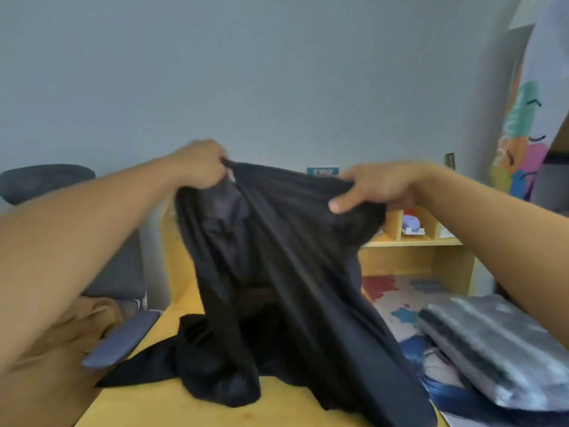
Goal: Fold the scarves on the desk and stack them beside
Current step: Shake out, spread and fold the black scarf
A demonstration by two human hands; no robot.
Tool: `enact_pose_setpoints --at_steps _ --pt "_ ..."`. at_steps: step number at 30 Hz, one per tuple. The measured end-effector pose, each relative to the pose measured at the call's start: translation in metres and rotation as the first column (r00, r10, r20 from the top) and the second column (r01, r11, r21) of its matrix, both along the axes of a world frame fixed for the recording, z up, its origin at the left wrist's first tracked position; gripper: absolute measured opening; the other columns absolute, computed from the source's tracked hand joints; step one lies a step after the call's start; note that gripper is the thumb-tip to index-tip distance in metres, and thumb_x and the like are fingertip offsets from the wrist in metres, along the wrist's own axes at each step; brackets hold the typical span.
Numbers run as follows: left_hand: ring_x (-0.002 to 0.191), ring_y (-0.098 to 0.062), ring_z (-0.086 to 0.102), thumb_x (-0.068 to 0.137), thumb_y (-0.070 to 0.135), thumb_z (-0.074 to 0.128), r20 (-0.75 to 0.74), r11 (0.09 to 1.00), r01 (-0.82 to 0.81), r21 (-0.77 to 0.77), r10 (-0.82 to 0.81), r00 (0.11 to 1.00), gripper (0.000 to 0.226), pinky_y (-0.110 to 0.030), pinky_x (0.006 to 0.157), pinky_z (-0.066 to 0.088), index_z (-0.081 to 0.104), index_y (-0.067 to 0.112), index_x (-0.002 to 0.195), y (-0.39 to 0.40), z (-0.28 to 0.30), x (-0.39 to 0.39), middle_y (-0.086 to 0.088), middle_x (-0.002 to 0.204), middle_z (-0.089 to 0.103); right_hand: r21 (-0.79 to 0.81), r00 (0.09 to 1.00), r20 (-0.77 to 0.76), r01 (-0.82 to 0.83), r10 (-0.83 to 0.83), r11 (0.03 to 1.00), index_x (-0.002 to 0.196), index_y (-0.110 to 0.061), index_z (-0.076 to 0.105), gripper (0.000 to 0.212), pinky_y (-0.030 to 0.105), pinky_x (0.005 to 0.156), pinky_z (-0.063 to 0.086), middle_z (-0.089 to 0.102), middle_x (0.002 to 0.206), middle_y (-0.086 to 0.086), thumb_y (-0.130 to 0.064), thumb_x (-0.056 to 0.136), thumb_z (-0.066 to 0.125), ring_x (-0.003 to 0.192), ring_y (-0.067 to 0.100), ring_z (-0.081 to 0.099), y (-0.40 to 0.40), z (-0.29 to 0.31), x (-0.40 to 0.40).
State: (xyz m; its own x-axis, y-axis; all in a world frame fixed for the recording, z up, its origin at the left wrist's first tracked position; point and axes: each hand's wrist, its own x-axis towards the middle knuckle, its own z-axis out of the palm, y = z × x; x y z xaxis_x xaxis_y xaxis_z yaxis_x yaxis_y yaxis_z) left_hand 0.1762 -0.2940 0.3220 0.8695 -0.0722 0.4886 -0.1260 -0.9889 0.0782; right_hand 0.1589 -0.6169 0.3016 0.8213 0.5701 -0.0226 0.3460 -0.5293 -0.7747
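A black scarf [277, 272] hangs in the air above the yellow desk [160, 399], its lower end bunched on the desktop. My left hand [200, 164] pinches the scarf's top edge at the left. My right hand [375, 186] grips the same edge at the right, thumb on the front of the cloth. Both hands are raised at about the same height, with the fabric stretched between them. A folded grey and white patterned scarf [498, 343] lies flat at the desk's right side, under my right forearm.
A grey office chair [120, 272] with an armrest [120, 340] stands left of the desk. A wooden shelf unit [415, 238] with small items runs along the desk's back. A colourful mat [397, 306] covers the right of the desk. The wall is behind.
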Motion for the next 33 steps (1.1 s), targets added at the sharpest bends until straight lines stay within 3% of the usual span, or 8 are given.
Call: enact_pose_setpoints --at_steps 4,6,11,17,21,23,27,33 --pt "0.101 -0.045 0.061 0.092 0.015 0.053 0.187 0.839 -0.505 -0.203 0.539 0.821 0.013 -0.044 0.084 0.05 0.056 0.002 0.092 0.093 0.006 -0.02 -0.027 0.112 0.062 -0.377 0.912 -0.362 -0.333 0.194 0.864 0.128 -0.016 0.067 0.039 0.021 0.052 0.046 0.068 0.098 0.011 -0.014 0.09 0.074 0.06 0.012 0.054 -0.016 -0.065 0.023" --pt "0.104 -0.048 0.061 0.093 0.012 0.054 0.151 0.766 -0.582 -0.271 0.631 0.761 0.013 -0.047 0.087 0.051 0.053 0.0 0.089 0.123 0.0 -0.025 -0.03 0.114 0.061 -0.458 0.906 -0.392 -0.341 0.157 0.821 0.117 -0.016 0.072 0.03 0.027 0.06 0.053 0.068 0.081 0.006 -0.004 0.091 0.062 0.06 0.016 0.047 -0.015 -0.087 0.026" --pt "0.08 -0.035 0.057 0.096 0.017 0.041 0.182 0.85 -0.441 -0.288 0.501 0.846 0.024 -0.037 0.07 0.047 0.056 0.004 0.083 0.117 -0.021 -0.016 -0.021 0.096 0.063 -0.549 0.999 0.042 0.013 0.012 0.835 0.134 -0.024 0.058 0.037 0.032 0.093 0.056 0.067 0.113 -0.001 -0.024 0.097 0.064 0.101 0.017 0.064 0.016 -0.112 0.034" --pt "0.085 -0.031 0.056 0.097 0.022 0.039 0.38 0.903 -0.258 -0.344 0.385 0.841 0.021 -0.038 0.07 0.043 0.051 0.011 0.085 0.094 -0.005 -0.023 -0.012 0.094 0.058 -0.448 0.967 0.002 -0.228 0.256 0.865 0.159 -0.027 0.019 0.095 0.038 0.114 0.034 0.032 0.158 -0.002 -0.051 0.085 0.073 0.144 0.022 0.034 0.134 -0.226 0.03" --pt "0.06 -0.016 0.04 0.094 0.012 0.037 0.388 0.832 -0.246 -0.497 0.467 0.795 0.029 -0.032 0.059 0.035 0.038 0.017 0.066 0.113 0.018 -0.038 0.0 0.071 0.043 -0.289 0.983 0.154 -0.055 0.103 0.956 0.161 -0.025 0.009 0.11 0.046 0.118 0.029 0.028 0.157 0.004 -0.061 0.079 0.073 0.146 0.03 0.023 0.194 -0.277 0.026" --pt "0.056 -0.012 0.035 0.092 0.01 0.038 0.375 0.785 -0.181 -0.593 0.467 0.801 0.03 -0.029 0.05 0.029 0.036 0.019 0.063 0.126 0.025 -0.045 0.004 0.066 0.039 -0.247 0.974 0.225 0.041 0.016 0.968 0.159 -0.025 0.021 0.1 0.045 0.116 0.032 0.033 0.151 0.002 -0.065 0.08 0.069 0.141 0.028 0.027 0.211 -0.283 0.018" --pt "0.056 -0.013 0.038 0.088 0.012 0.041 0.335 0.738 -0.191 -0.647 0.5 0.799 0.024 -0.029 0.048 0.029 0.043 0.02 0.066 0.142 0.023 -0.059 0.004 0.066 0.043 -0.223 0.939 0.342 0.09 -0.009 0.971 0.105 -0.021 0.067 0.014 0.031 0.08 0.046 0.055 0.108 -0.002 -0.023 0.1 0.055 0.111 0.027 0.056 0.219 -0.263 0.025" --pt "0.09 -0.035 0.063 0.095 0.015 0.053 0.155 0.684 -0.414 -0.601 0.607 0.779 0.02 -0.039 0.073 0.051 0.068 0.002 0.095 0.182 -0.01 -0.066 -0.02 0.103 0.068 -0.365 0.967 0.126 0.255 -0.223 0.895 0.11 -0.007 0.065 0.024 0.036 0.072 0.053 0.068 0.113 0.013 -0.02 0.106 0.046 0.102 0.029 0.064 0.098 -0.121 0.096"
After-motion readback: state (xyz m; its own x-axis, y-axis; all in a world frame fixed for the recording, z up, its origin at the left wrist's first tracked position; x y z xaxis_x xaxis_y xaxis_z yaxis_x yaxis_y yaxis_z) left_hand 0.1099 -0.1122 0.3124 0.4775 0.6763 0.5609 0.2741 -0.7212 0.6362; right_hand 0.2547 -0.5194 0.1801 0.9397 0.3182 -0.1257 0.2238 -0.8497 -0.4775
